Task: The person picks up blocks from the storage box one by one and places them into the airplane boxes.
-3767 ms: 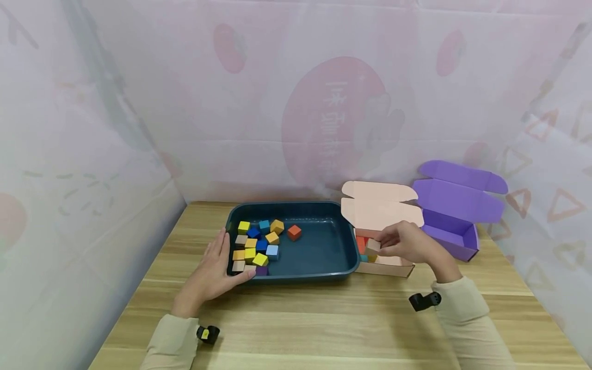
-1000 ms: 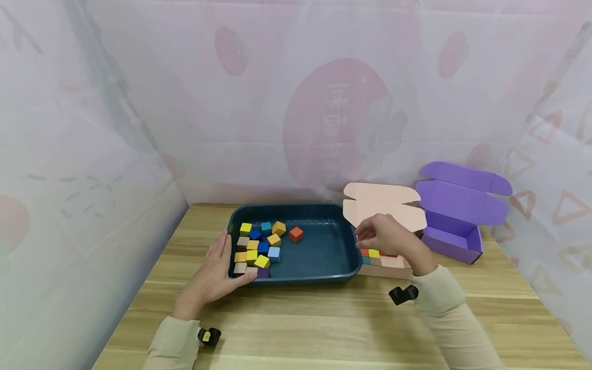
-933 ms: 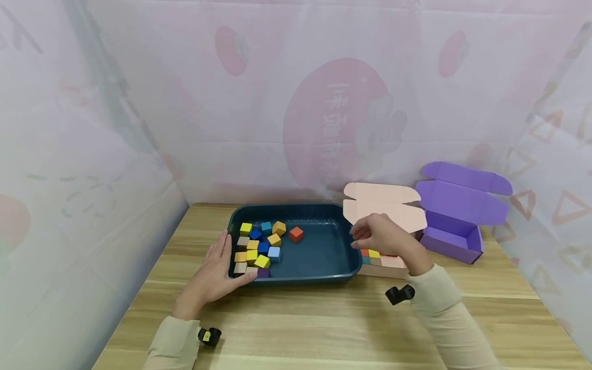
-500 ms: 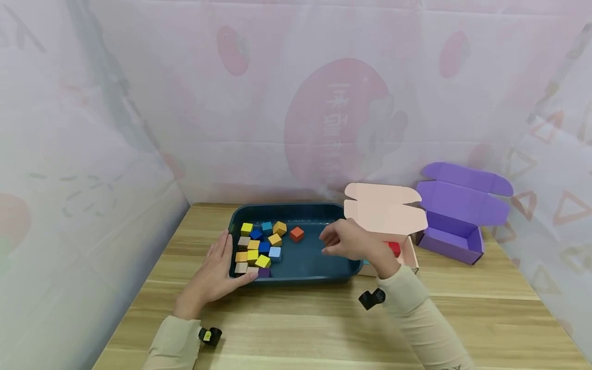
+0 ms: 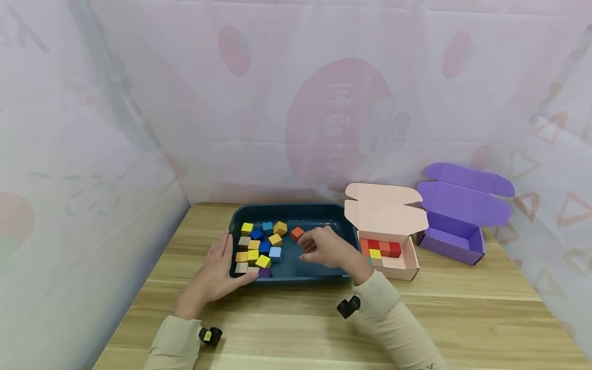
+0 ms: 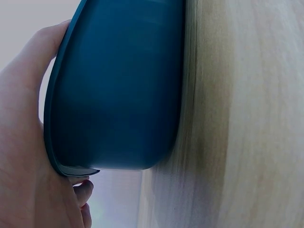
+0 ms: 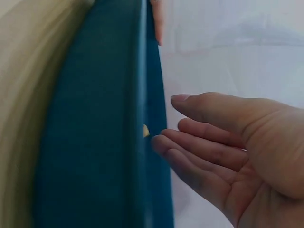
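A dark teal tray (image 5: 324,216) sits on the wooden table and holds several coloured cubes (image 5: 259,245) bunched at its left end. My left hand (image 5: 217,270) rests against the tray's left front corner, thumb on the rim; the left wrist view shows the palm (image 6: 23,156) against the tray wall (image 6: 118,95). My right hand (image 5: 321,249) hovers empty over the middle of the tray, fingers relaxed, close to a lone orange-red cube (image 5: 296,234). In the right wrist view the fingers (image 7: 209,147) are spread loosely above the tray rim (image 7: 142,95).
An open peach box (image 5: 407,264) right of the tray holds several red, orange and yellow cubes (image 5: 381,248). An open purple box (image 5: 455,234) stands farther right. Translucent patterned sheets wall in the table on three sides.
My right hand has left the peach box and moved left over the tray, empty, toward the orange-red cube. The left hand has stayed on the tray corner.
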Demonstrator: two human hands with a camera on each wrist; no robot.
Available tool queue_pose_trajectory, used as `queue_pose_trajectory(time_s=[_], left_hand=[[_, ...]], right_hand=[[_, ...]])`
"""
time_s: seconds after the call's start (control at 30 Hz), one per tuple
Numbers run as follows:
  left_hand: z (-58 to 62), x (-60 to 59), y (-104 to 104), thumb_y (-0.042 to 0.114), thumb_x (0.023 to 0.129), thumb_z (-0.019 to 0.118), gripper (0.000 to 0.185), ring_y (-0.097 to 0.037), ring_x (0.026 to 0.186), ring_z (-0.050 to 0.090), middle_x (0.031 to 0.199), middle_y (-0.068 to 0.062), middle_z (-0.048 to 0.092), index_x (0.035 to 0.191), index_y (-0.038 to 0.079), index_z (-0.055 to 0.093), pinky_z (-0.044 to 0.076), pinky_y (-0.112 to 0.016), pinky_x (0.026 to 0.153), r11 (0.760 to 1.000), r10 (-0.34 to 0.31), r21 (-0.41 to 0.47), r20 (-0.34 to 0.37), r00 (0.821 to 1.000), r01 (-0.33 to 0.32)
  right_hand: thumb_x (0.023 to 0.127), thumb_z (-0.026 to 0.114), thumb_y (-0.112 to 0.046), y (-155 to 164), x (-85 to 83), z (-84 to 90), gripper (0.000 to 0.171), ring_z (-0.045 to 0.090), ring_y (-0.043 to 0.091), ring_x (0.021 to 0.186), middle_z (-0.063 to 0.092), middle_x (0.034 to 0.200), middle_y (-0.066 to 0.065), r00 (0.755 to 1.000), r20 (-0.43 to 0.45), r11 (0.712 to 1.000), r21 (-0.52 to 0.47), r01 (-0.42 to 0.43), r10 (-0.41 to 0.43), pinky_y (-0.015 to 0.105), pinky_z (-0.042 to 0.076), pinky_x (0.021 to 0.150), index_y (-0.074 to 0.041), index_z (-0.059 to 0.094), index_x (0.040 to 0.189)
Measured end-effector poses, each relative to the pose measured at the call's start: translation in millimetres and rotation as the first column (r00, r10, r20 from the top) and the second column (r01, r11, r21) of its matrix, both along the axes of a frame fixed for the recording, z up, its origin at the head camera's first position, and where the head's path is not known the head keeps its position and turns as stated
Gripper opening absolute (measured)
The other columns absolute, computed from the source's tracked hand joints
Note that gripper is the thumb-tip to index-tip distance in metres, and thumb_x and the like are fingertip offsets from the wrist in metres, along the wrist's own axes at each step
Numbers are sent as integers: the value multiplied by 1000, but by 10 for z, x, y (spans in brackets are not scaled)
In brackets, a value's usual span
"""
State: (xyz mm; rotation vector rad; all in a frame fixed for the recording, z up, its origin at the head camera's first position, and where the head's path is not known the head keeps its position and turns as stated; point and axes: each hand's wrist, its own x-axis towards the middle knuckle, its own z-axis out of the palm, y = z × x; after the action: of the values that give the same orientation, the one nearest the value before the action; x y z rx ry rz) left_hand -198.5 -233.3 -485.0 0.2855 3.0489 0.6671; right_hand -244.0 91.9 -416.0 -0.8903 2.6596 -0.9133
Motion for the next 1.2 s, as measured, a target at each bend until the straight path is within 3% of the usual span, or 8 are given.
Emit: queue_pose_trajectory(time_s=[0.3,0.67,0.93,1.2], left_hand=[[-2,8,-7,83,87,60,129,-49,163,9,179,-20,-2,168,-2,6,15,-68,130,1000,2,-3,-5,1000,-2],[-34,-11,-30,82,87,61,129,-49,163,9,179,-20,-3,168,-2,6,14,-69,130,1000,-3,1,-8,1000,3],[-31,-6,-21,80,88,62,128,-49,163,9,179,-21,-2,168,-2,6,15,-69,130,1000,-2,-1,-15,1000,2],[-25,-11,-13,81,88,62,128,-49,163,9,179,-20,-3,168,-2,7,15,-69,129,1000,-8,7,-19,1000,8]], right_hand=[[98,77,-16,-232,-48,-256,38,77,21,104,77,122,16,1000,-2,998,-54,-15,15,36,64,94,2,71,130],[95,81,-16,-537,-122,-498,35,77,21,103,78,117,11,996,-46,997,-34,74,-75,35,64,95,-3,74,126],[93,82,-14,-702,-167,-584,31,75,19,103,79,116,9,989,-48,990,-12,139,-140,38,63,97,-4,75,122],[94,82,-12,-734,-215,-619,29,73,17,101,78,115,8,988,-29,988,-9,154,-154,38,63,98,-5,76,121]])
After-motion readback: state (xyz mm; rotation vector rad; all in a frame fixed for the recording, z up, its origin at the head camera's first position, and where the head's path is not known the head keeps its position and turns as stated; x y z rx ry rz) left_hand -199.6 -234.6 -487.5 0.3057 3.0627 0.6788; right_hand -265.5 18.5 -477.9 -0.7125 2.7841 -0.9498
